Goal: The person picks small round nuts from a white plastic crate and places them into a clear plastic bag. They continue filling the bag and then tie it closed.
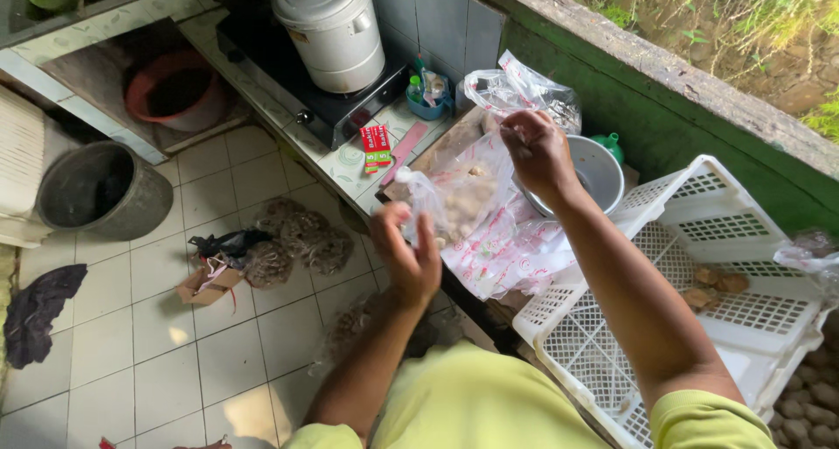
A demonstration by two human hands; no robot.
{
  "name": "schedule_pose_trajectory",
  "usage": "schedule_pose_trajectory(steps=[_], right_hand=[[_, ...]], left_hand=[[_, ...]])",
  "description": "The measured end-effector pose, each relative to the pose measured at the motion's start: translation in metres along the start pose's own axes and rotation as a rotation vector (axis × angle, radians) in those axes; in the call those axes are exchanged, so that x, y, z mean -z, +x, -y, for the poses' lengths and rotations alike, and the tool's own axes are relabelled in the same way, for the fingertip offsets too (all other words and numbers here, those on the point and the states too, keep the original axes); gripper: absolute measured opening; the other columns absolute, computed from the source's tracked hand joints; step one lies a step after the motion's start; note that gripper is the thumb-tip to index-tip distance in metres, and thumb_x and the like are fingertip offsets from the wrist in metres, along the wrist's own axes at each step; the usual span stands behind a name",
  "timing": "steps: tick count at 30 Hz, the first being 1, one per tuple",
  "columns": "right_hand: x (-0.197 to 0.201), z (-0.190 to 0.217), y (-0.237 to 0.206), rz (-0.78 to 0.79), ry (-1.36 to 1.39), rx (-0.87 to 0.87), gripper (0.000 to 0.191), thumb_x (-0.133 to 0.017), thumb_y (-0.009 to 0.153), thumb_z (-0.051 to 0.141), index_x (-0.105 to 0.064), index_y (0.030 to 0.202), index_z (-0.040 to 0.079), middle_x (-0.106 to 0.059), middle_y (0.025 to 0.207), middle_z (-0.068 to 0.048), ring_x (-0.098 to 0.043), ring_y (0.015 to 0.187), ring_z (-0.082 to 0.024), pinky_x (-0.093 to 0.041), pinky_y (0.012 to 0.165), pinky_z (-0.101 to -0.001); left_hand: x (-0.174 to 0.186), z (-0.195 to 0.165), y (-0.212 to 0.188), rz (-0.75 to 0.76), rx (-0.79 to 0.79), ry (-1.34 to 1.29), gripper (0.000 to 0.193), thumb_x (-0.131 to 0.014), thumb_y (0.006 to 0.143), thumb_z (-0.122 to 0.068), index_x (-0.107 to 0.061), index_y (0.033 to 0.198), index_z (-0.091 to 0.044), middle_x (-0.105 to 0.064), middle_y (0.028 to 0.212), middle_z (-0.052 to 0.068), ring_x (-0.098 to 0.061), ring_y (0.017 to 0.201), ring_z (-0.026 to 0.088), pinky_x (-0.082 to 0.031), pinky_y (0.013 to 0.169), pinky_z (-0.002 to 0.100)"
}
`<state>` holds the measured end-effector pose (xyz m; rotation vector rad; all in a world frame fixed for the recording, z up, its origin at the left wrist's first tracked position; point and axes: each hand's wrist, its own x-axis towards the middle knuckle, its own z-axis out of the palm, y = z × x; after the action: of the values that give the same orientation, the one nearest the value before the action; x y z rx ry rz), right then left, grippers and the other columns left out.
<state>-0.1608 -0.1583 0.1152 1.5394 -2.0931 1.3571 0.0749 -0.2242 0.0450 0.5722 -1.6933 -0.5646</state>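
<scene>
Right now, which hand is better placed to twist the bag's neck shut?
Right hand, probably: it already pinches the top of the clear plastic bag from above. The left hand is open beside the bag's lower part, better suited to supporting it.

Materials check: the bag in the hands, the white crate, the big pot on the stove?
Bag: thin clear plastic film, glossy and crinkled; pale round lumps show through. The right hand pinches its top, the left hand is by its lower side.
Crate: white moulded plastic, matte, lattice-perforated walls.
Pot: probably aluminium or steel, dull silver sheen.

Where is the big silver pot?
In the head view the big silver pot sits at the top middle, on the black stove, left of the blue cup.
</scene>
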Motion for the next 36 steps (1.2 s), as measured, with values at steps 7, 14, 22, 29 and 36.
schedule_pose_trajectory(steps=[7, 14, 22, 29, 36], right_hand=[[0.013, 0.017, -0.033, 0.373, 0.467, -0.548, 0.026, -0.063, 0.099, 0.022, -0.068, 0.123, 0.011, -0.074, 0.098, -0.008, -0.069, 0.085, -0.017, -0.056, 0.073, -0.0270], [-0.003, -0.025, -0.074, 0.207, 1.092, -0.982, 0.020, -0.076, 0.099, 0.013, -0.058, 0.108, 0.013, -0.050, 0.075, 0.003, -0.041, 0.062, -0.009, -0.031, 0.046, -0.0248], [-0.018, -0.023, -0.055, 0.738, 0.372, -0.550, 0.025, -0.068, 0.098, 0.029, -0.070, 0.114, 0.010, -0.070, 0.090, -0.001, -0.061, 0.078, -0.008, -0.054, 0.069, -0.0284], [-0.031, -0.025, -0.052, 0.599, 1.104, -1.028, 0.007, -0.066, 0.095, 0.015, -0.066, 0.102, 0.013, -0.067, 0.091, 0.003, -0.063, 0.082, -0.007, -0.046, 0.058, -0.0255], [-0.033, -0.039, -0.052, 0.476, 1.279, -1.141, 0.012, -0.065, 0.100, 0.025, -0.065, 0.097, 0.013, -0.063, 0.081, 0.004, -0.057, 0.070, -0.006, -0.044, 0.054, -0.0230]], left_hand=[[-0.104, -0.022, 0.027, 0.798, 1.530, -1.426, 0.062, -0.031, 0.101, -0.059, -0.054, 0.130, -0.008, -0.068, 0.119, 0.009, -0.062, 0.115, 0.025, -0.047, 0.099, 0.047], [-0.142, 0.010, 0.052, 0.787, 1.424, -0.991, 0.018, -0.052, 0.106, -0.031, -0.060, 0.095, -0.018, -0.063, 0.089, -0.001, -0.059, 0.083, 0.016, -0.045, 0.073, 0.045], [-0.126, 0.020, 0.091, 1.391, 0.369, 0.181, 0.031, -0.054, 0.092, -0.020, -0.073, 0.102, 0.003, -0.074, 0.104, 0.025, -0.073, 0.098, 0.034, -0.054, 0.085, 0.047], [-0.110, 0.022, 0.098, 1.366, 0.041, 0.337, 0.037, -0.056, 0.097, -0.033, -0.070, 0.104, 0.001, -0.069, 0.111, 0.027, -0.065, 0.110, 0.043, -0.048, 0.096, 0.052], [-0.097, 0.043, 0.077, 1.120, -0.105, 0.113, 0.017, -0.055, 0.096, -0.015, -0.061, 0.099, 0.000, -0.068, 0.102, 0.023, -0.063, 0.104, 0.041, -0.049, 0.089, 0.051]])
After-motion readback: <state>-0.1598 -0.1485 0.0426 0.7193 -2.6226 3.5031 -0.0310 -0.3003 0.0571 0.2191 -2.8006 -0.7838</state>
